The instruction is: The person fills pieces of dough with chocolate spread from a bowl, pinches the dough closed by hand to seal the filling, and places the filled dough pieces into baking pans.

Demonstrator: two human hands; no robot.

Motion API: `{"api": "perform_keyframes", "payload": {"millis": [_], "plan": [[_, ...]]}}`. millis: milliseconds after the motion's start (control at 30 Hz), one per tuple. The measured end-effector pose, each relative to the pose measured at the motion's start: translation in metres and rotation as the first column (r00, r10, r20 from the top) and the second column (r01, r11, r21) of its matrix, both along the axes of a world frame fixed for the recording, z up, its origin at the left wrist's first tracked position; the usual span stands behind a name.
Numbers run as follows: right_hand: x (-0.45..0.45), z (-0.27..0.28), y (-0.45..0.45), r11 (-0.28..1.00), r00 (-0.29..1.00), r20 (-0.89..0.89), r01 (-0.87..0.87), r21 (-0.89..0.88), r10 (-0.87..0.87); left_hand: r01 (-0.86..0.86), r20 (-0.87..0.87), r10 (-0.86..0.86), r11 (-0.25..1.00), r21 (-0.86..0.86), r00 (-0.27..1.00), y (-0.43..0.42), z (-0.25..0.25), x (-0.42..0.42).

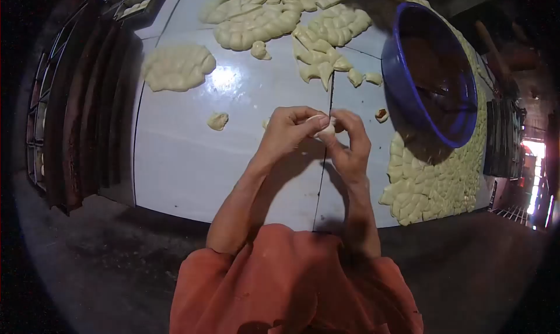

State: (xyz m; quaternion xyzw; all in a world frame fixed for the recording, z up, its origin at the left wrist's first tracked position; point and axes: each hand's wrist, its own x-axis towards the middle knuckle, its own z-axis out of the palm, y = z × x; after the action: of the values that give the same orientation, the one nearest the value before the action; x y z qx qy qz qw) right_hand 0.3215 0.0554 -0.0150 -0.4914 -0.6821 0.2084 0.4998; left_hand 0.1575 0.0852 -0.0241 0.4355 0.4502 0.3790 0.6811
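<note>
Between my two hands, above the white table (181,170), is a small piece of pale dough (322,128). My left hand (290,128) pinches it from the left, thumb on top. From the right, my right hand (350,141) has its thumb and curled fingers around the same piece; its fingers are slightly blurred. A small dough piece with brown filling (381,115) lies right of my right hand. Another small dough lump (218,121) rests on the table to the left, and a bit of dough partly shows beside my left wrist.
A large blue basin (402,95) with brown contents stands at the right. Beside and behind it spreads a wide sheet of flattened dough pieces (431,185). More dough masses (256,28) lie at the back, and one slab (178,67) at left. Dark racks (87,112) stand along the left edge.
</note>
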Motion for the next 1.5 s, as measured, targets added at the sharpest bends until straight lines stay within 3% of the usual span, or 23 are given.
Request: {"api": "perform_keyframes", "payload": {"millis": [100,167,200,267,300,333,367,433,500,567,700,767,800,867,967,1033,1067,1100,1167,1267,1367,1433,1500], "plan": [[0.015,-0.013,-0.012,0.99,0.995,-0.012,-0.095,-0.105,0.095,0.068,0.072,-0.059,0.989,-0.129,0.996,-0.006,-0.01,-0.003],[0.019,-0.02,-0.015,0.972,0.998,-0.042,-0.063,-0.225,0.055,-0.096,-0.167,0.094,0.995,-0.004,0.981,-0.012,-0.006,-0.006],[0.016,-0.022,-0.014,0.897,0.971,-0.237,-0.088,-0.432,-0.019,-0.006,-0.416,0.152,0.944,0.33,0.897,-0.018,-0.012,-0.009],[0.017,-0.042,-0.013,0.719,0.903,-0.407,-0.193,-0.667,-0.135,-0.032,-0.442,0.237,0.905,0.424,0.865,-0.02,-0.018,-0.018],[0.017,-0.05,-0.012,0.718,0.902,-0.408,-0.189,-0.67,-0.143,-0.056,-0.455,0.332,0.852,0.52,0.826,-0.02,-0.017,-0.022],[0.017,-0.055,-0.01,0.734,0.972,-0.234,-0.136,-0.666,-0.032,0.182,-0.603,0.358,0.735,0.653,0.713,-0.02,-0.017,-0.028],[0.017,-0.058,-0.008,0.755,0.996,-0.045,-0.09,-0.65,0.081,0.182,-0.603,0.359,0.736,0.652,0.712,-0.019,-0.017,-0.028],[0.013,-0.053,-0.006,0.757,0.995,-0.02,-0.084,-0.648,0.093,0.421,-0.751,0.283,0.686,0.593,0.597,-0.018,-0.017,-0.028],[0.013,-0.037,-0.001,0.795,0.981,0.166,0.021,-0.606,0.101,0.439,-0.76,0.233,0.699,0.565,0.607,-0.016,-0.028,-0.027],[0.02,-0.031,0.006,0.768,0.989,0.139,0.044,-0.639,0.059,0.526,-0.816,0.17,0.689,0.499,0.552,-0.01,-0.031,-0.027],[0.043,-0.035,0.052,0.873,0.939,0.238,0.323,-0.365,-0.248,0.559,-0.832,0.15,0.676,0.481,0.534,-0.007,-0.034,-0.021],[0.05,-0.036,0.082,0.871,0.834,0.45,0.446,-0.205,-0.321,0.594,-0.853,0.124,0.667,0.45,0.507,-0.007,-0.031,-0.021],[0.055,-0.044,0.098,0.87,0.832,0.446,0.451,-0.199,-0.329,0.584,-0.841,0.157,0.654,0.481,0.518,-0.007,-0.032,-0.02],[0.066,-0.069,0.12,0.924,0.715,0.589,0.341,0.176,-0.376,0.64,-0.878,0.115,0.642,0.422,0.464,-0.008,-0.028,-0.019],[0.079,-0.072,0.134,0.916,0.788,0.572,0.373,-0.146,-0.229,0.589,-0.821,0.189,0.612,0.527,0.538,-0.009,-0.026,-0.019],[0.077,-0.062,0.121,0.892,0.777,0.589,0.406,-0.198,-0.223,0.569,-0.809,0.211,0.614,0.546,0.548,-0.005,-0.025,-0.017],[0.077,-0.058,0.107,0.825,0.951,0.242,0.289,-0.485,-0.191,0.511,-0.771,0.166,0.661,0.549,0.615,-0.003,-0.025,-0.015],[0.075,-0.053,0.091,0.726,0.965,-0.145,0.061,-0.685,-0.218,0.449,-0.724,0.126,0.709,0.545,0.679,0.0,-0.025,-0.012],[0.065,-0.043,0.046,0.679,0.76,-0.58,-0.261,-0.686,-0.294,0.353,-0.647,0.215,0.692,0.629,0.731,0.004,-0.01,0.0],[0.05,-0.042,-0.003,0.703,0.55,-0.782,-0.429,-0.567,-0.294,0.134,-0.354,0.063,0.852,0.506,0.933,0.0,-0.002,0.022],[0.044,-0.018,-0.022,0.68,0.503,-0.803,-0.467,-0.565,-0.321,0.285,-0.341,-0.16,0.89,0.356,0.926,-0.001,0.002,0.029],[0.05,-0.019,-0.033,0.688,0.514,-0.803,-0.466,-0.556,-0.301,0.254,-0.243,-0.181,0.915,0.315,0.953,-0.005,0.002,0.034],[0.052,-0.025,-0.041,0.763,0.734,-0.63,-0.247,-0.598,-0.256,0.238,-0.197,-0.19,0.935,0.264,0.962,-0.006,0.001,0.036]]}}
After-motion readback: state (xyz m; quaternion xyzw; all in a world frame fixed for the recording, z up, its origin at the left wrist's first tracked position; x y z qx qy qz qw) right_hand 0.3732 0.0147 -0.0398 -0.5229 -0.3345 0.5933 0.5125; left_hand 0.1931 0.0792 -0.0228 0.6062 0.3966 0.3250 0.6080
